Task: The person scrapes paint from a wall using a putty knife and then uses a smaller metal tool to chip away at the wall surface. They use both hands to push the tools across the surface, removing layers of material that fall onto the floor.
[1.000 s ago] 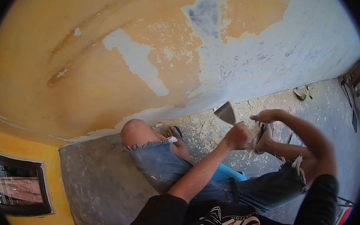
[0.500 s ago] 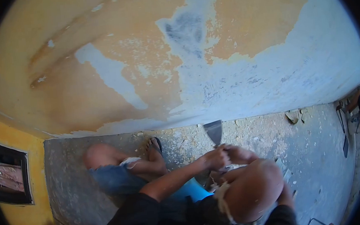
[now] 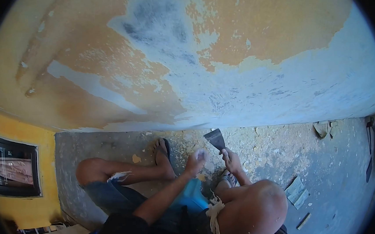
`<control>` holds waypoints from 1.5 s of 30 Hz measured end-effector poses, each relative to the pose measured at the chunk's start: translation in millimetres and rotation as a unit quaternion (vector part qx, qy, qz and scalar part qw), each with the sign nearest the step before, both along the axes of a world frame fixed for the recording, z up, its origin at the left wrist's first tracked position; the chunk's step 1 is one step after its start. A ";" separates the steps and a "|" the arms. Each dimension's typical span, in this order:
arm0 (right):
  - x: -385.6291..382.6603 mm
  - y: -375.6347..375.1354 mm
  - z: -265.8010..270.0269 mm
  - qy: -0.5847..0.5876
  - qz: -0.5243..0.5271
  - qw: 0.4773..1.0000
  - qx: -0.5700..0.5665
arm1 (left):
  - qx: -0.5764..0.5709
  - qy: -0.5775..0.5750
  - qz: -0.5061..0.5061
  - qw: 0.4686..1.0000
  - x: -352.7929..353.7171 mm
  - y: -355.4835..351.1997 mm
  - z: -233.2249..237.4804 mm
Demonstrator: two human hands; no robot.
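Note:
My right hand (image 3: 231,161) is closed around the handle of a paint scraper (image 3: 216,139). Its wide metal blade points up and left, close to the foot of the wall (image 3: 274,95). Just left of it, apart from the scraper, is my left hand (image 3: 198,160); motion smears its fingers, so whether they are curled round anything cannot be made out. Old tan paint covers much of the wall, with pale bare areas and a dark grey smudge higher up.
Paint flakes litter the concrete floor (image 3: 265,150) along the wall. A blue plastic seat (image 3: 191,196) is under me, between my bent legs. To the right lie a grey-green folded piece (image 3: 297,193) and a small stick (image 3: 304,221). A dark-framed window (image 3: 34,171) is at left.
My left hand has come away from the scraper and moved left. The right hand still holds the scraper, now slightly further left. The camera view has shifted, and the grey-green piece is more exposed.

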State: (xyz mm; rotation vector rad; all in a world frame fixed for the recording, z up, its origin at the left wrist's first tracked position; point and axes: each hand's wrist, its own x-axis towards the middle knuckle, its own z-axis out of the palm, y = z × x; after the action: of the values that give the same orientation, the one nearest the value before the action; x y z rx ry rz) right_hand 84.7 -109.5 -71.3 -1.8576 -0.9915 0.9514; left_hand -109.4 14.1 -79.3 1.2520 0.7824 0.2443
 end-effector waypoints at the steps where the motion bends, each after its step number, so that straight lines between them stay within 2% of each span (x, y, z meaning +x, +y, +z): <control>1: -2.3 3.5 2.7 -0.009 -0.020 1.000 -0.016 | -0.118 -0.055 0.083 0.988 16.1 4.4 -5.4; 2: -4.5 7.8 0.0 -0.005 -0.020 0.999 -0.024 | -0.235 -0.105 0.165 0.952 35.3 13.7 -0.4; 4: -3.9 22.2 -6.7 -0.109 -0.009 0.994 0.003 | -0.225 -0.210 0.174 0.935 66.2 21.4 19.6; 5: -0.3 28.7 -10.5 -0.104 -0.014 0.995 -0.001 | -0.229 -0.204 0.170 0.937 74.6 26.3 15.6; 7: 7.3 42.3 -9.9 -0.125 -0.031 0.989 0.070 | -0.276 -0.219 0.159 0.922 86.4 34.1 4.6; 11: 14.1 52.9 -0.8 -0.174 -0.040 0.983 0.043 | -0.308 -0.175 0.196 0.914 102.4 48.2 -8.9; 16: 14.1 50.1 -2.8 -0.214 -0.081 0.973 0.017 | -0.346 -0.226 0.188 0.891 110.9 43.8 -27.8; 20: 4.0 52.8 -3.9 -0.198 -0.095 0.976 0.007 | -0.327 -0.213 0.204 0.898 111.4 43.6 -29.5; 22: -1.1 58.6 -1.1 -0.194 -0.122 0.973 0.023 | -0.298 -0.253 0.215 0.895 109.7 44.4 -24.3; 25: -7.5 58.9 -3.9 -0.180 -0.127 0.975 0.020 | -0.295 -0.251 0.214 0.897 108.2 44.3 -17.4; 29: 0.5 70.9 6.7 -0.171 -0.124 0.976 0.045 | -0.283 -0.243 0.244 0.895 110.1 48.4 -15.5; 31: -0.4 70.6 15.1 -0.188 -0.107 0.975 0.054 | -0.266 -0.275 0.249 0.890 101.5 49.2 -18.8; 35: -14.9 66.3 9.8 -0.149 -0.124 0.980 0.034 | -0.272 -0.172 0.277 0.905 103.5 38.7 -3.9; 36: -14.2 69.9 8.1 -0.162 -0.117 0.979 0.038 | -0.268 -0.176 0.276 0.906 105.1 44.5 -0.9; 38: -11.1 76.1 6.7 -0.167 -0.114 0.979 0.032 | -0.306 -0.268 0.266 0.874 97.3 53.6 1.8; 39: -7.8 83.7 16.9 -0.178 -0.098 0.978 0.040 | -0.283 -0.331 0.087 0.896 84.7 66.4 -2.8; 40: -8.1 88.5 23.9 -0.191 -0.083 0.977 0.054 | -0.259 -0.271 0.285 0.882 91.9 62.1 8.0; 43: -19.9 71.7 5.8 -0.166 -0.091 0.981 0.053 | -0.240 -0.261 0.250 0.901 91.9 53.8 18.4; 45: -21.5 70.2 9.7 -0.130 -0.097 0.986 0.026 | -0.265 -0.181 0.285 0.903 95.3 47.3 7.5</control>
State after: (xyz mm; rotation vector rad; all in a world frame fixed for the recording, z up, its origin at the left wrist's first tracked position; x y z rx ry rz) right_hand 63.2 -39.3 -61.6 -2.0271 -0.9550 0.5736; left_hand -14.2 61.4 -71.8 0.4185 0.8022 0.6714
